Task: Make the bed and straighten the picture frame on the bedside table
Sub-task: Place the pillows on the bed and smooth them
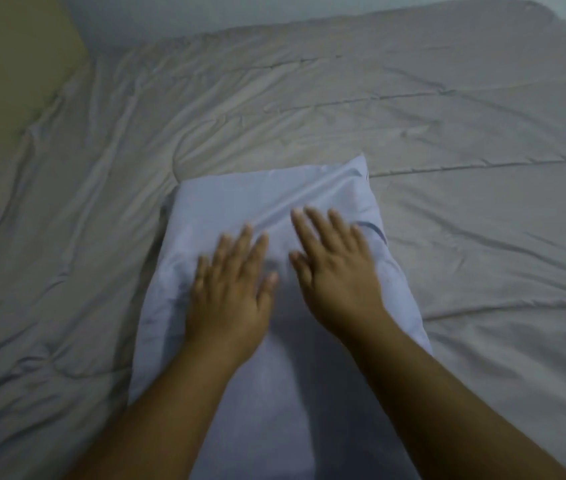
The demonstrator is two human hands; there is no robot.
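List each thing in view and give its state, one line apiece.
Pillow: lying flat on the quilt, its pale blue case creased, both hands on it.
Quilt: spread over the bed, wrinkled, most heavily at left.
Left hand: fingers straight and spread, palm down on the pillow.
Right hand: fingers straight, palm down on the pillow.
Picture frame: not in view.

Pale wall (177, 15) along top — olive-beige panel (8, 64) at left; light dim, bluish.
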